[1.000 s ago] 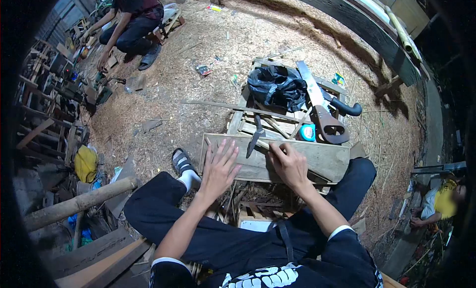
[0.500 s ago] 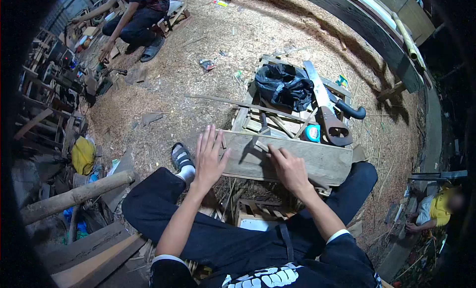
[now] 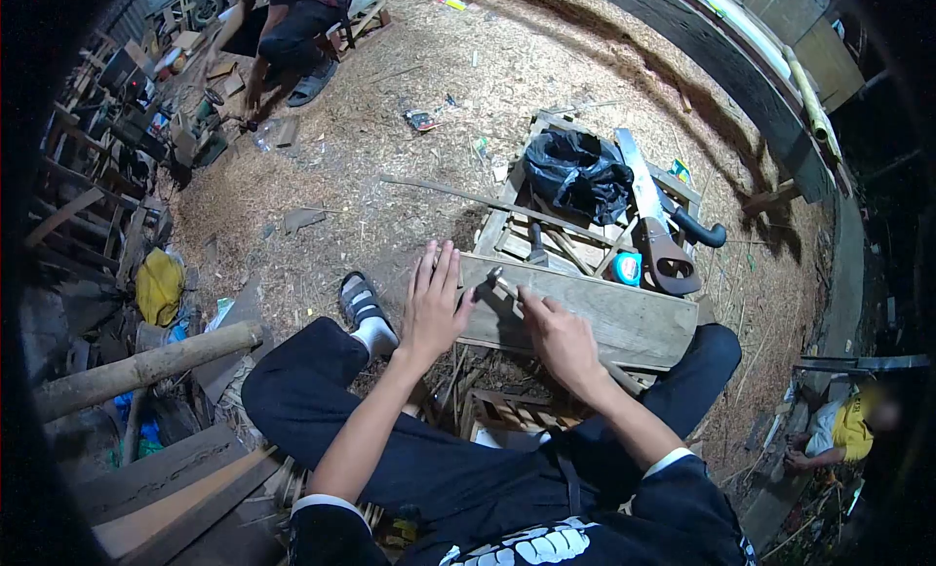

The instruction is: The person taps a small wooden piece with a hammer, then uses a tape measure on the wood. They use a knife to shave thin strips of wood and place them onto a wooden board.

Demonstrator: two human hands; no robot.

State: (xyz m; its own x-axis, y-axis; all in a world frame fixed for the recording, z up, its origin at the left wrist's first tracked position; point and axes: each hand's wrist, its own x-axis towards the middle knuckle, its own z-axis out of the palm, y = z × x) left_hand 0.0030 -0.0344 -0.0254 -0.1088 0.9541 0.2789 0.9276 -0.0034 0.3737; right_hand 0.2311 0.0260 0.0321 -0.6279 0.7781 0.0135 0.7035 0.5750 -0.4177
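Observation:
A long wooden board [image 3: 624, 317] lies across in front of me, on or against a slatted wooden frame. My left hand [image 3: 432, 303] rests at the board's left end, fingers stretched out and thumb apart, holding nothing visible. Over the middle of the board, my right hand [image 3: 561, 337] is wrapped round a thin wooden-handled tool [image 3: 505, 287]. The tool's small metal end points toward my left thumb. Beyond the board's far edge stands a dark-handled tool [image 3: 536, 242], its lower end near the board.
Behind the board, the slatted frame [image 3: 495, 223] bears a black plastic bag [image 3: 580, 171], a handsaw [image 3: 658, 234] and a blue tape measure [image 3: 627, 268]. One person [image 3: 292, 39] crouches at the upper left; another in yellow [image 3: 846, 429] is at the right. A thick pole [image 3: 146, 366] juts in at left.
The view has shifted slightly, moving the board and frame rightward. My right hand's tool now shows its metal end beside my left thumb. The crouching person's arm has moved.

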